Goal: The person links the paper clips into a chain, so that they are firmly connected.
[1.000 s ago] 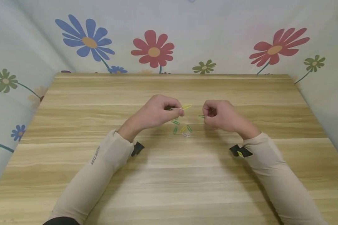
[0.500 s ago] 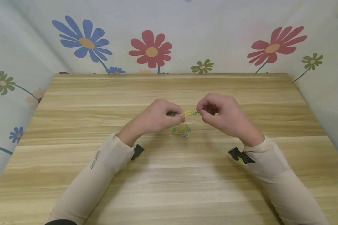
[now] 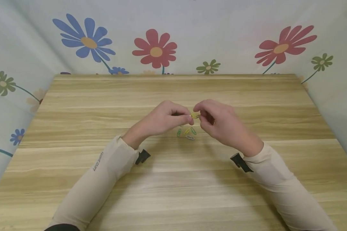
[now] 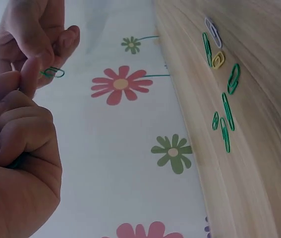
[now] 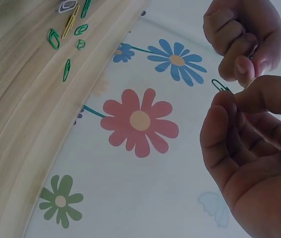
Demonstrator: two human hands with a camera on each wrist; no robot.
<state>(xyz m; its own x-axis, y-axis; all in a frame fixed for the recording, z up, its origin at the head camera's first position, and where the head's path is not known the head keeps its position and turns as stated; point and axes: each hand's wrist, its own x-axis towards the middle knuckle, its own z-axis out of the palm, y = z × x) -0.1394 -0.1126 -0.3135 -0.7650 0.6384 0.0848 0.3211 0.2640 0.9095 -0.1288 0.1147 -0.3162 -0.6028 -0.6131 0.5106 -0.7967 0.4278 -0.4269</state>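
Observation:
Over the middle of the table, my left hand (image 3: pixel 167 118) pinches a yellow paper clip (image 3: pixel 194 115) between thumb and forefinger. A bit of green shows under its curled fingers in the left wrist view. Close against it from the right, my right hand (image 3: pixel 224 123) pinches a green paper clip (image 5: pixel 219 85) by thumb and fingertips. The green clip overlaps the yellow one's end in the head view; I cannot tell whether they are linked. Part of the green clip (image 4: pixel 56 72) sticks out past the fingertips in the left wrist view.
Below the hands, loose paper clips lie on the wood-grain table (image 3: pixel 173 192): a white one (image 3: pixel 190 137), a yellow one (image 3: pixel 187 131) and several green ones (image 4: pixel 228 111). A flower-print sheet (image 3: pixel 185 32) hangs behind the table's back edge.
My right hand has lifted its green paper clip and moved left to the yellow clip, closing the gap. My left hand has shifted slightly right, still pinching the yellow clip.

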